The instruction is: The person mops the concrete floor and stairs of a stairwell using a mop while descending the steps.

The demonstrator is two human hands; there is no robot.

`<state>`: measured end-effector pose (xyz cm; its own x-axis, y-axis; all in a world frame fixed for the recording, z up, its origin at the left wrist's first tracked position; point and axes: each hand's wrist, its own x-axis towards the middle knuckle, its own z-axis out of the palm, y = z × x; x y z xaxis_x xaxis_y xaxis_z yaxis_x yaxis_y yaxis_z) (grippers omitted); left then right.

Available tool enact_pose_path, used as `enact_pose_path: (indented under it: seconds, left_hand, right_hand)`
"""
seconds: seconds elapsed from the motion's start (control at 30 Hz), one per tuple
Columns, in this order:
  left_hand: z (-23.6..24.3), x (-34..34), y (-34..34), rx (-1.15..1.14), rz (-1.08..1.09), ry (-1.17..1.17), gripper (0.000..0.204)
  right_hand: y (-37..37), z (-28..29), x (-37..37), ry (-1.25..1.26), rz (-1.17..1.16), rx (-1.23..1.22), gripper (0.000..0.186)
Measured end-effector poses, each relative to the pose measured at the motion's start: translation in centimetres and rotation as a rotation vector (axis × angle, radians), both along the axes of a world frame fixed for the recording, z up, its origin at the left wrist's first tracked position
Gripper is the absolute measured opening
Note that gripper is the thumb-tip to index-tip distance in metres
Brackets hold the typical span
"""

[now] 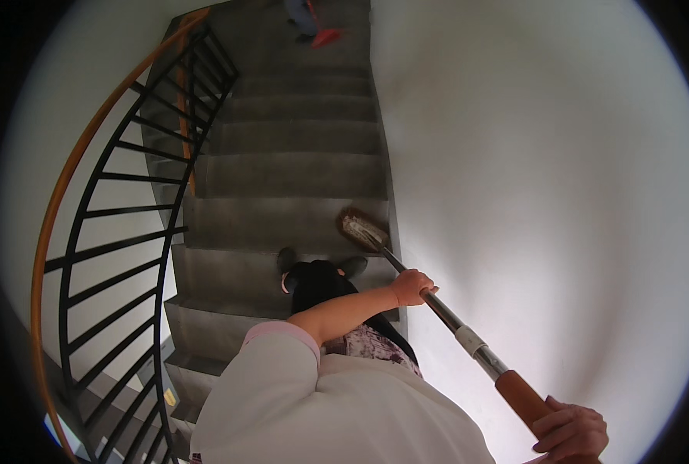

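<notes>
A long-handled broom slants along the right-hand wall, its brown-edged, worn head [362,230] resting on a grey stair tread close to that wall. My left hand [412,287] is closed around the lower part of the metal pole [443,313], with my left arm reaching across my body. Higher up, at the lower right of the view, my right hand [572,430] wraps over the brown grip [523,398] at the pole's upper end. My dark shoes [352,267] stand on the stairs just below the broom head.
Grey stairs [294,175] run between a white wall [530,178] on the right and black railings with a wooden handrail [51,205] on the left. At the top, another person's leg [298,15] shows beside a blurred red broom or dustpan [326,37].
</notes>
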<state>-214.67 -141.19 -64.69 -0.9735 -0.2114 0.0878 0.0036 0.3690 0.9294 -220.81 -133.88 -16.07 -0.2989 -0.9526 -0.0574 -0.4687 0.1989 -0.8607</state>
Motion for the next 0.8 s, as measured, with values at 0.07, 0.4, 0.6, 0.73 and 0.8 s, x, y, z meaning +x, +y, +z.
enact_pose_path:
  seconds: [0.07, 0.4, 0.6, 0.73, 0.8]
  left_hand:
    - [0.3, 0.2, -0.5, -0.037, 0.09, 0.063, 0.028]
    - [-4.4, -4.1, -12.8, -0.079, -0.012, 0.064, 0.027]
    - [-6.1, 0.4, -20.1, -0.087, 0.078, 0.053, 0.022]
    - [-9.0, 4.3, -28.8, -0.023, 0.148, 0.088, 0.028]
    - [-10.3, 6.8, -32.3, -0.021, 0.221, 0.083, 0.026]
  right_hand:
    - [-1.2, 0.0, 0.7, 0.069, 0.0, 0.008, 0.027]
    - [-1.4, -7.8, 0.0, 0.004, -0.104, -0.175, 0.021]
    - [-4.6, -13.5, -0.6, -0.124, -0.245, -0.279, 0.023]
    - [-10.5, -18.5, 0.2, -0.113, -0.538, -0.248, 0.033]
    - [-15.7, -19.8, 1.4, -0.205, -0.651, -0.222, 0.027]
